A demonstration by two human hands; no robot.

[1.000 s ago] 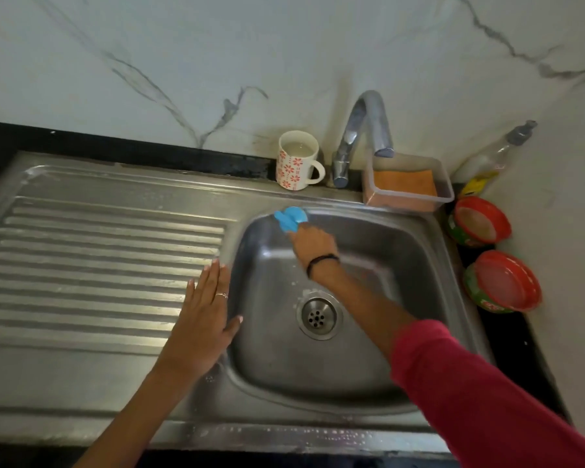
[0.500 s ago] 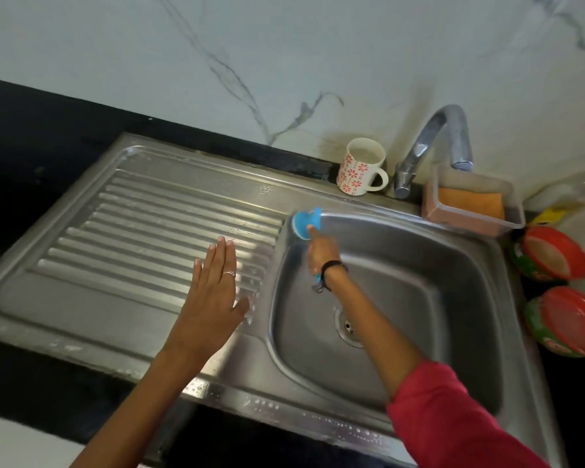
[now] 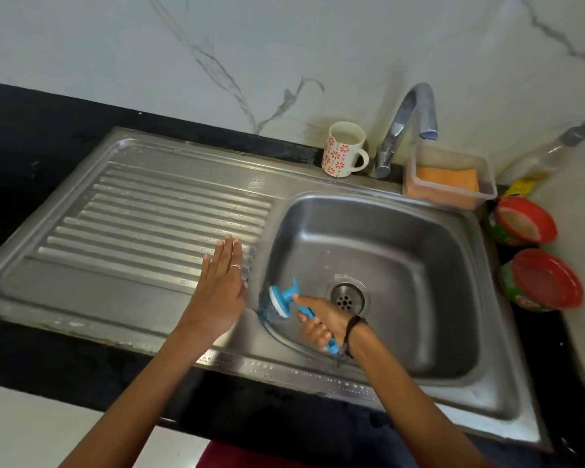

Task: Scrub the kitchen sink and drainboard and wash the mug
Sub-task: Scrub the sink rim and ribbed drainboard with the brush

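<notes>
Gripping the blue scrub brush (image 3: 281, 300) by its handle, the right hand (image 3: 321, 324) presses its bristles against the sink (image 3: 402, 244) basin's near-left wall. The left hand (image 3: 217, 292) lies flat, fingers straight, on the drainboard (image 3: 132, 224). The flowered mug (image 3: 343, 148) stands behind the basin, beside the tap (image 3: 406, 123).

Drainboard (image 3: 132, 214) lies bare; mug (image 3: 343, 150) crowds tap (image 3: 406, 126).

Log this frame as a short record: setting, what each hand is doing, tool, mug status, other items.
setting: steel sink with ribbed drainboard
left hand: flat, fingers straight, on the drainboard by the basin edge
right hand: grips blue scrub brush, head against the basin's left wall
mug: upright beside tap, untouched
other: orange sponge in clear tub, two red-lidded tubs, bottle
</notes>
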